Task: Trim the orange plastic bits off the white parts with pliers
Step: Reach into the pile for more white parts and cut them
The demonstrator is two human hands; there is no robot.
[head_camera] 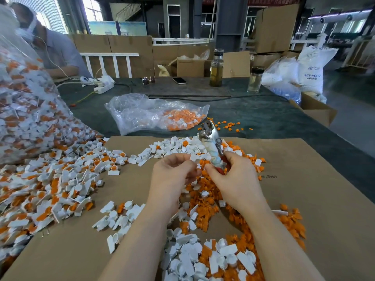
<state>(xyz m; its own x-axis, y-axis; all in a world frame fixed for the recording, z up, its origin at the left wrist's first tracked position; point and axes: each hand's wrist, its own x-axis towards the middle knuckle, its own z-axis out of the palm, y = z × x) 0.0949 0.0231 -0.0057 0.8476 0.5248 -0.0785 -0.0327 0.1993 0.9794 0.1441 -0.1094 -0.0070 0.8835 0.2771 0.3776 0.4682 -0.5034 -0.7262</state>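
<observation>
Head view: right hand (235, 177) grips pliers (213, 147) (jaws up), left hand (172, 175) pinches white part (195, 158) just beside

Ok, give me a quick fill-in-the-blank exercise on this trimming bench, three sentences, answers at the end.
1. The right hand grips the ____, whose head points up and away.
2. The sheet of cardboard under the heaps of parts lies on a dark ____ table.
3. Two ____ with dark caps stand at the far side of the table.

Answers: pliers; green; bottles
</observation>
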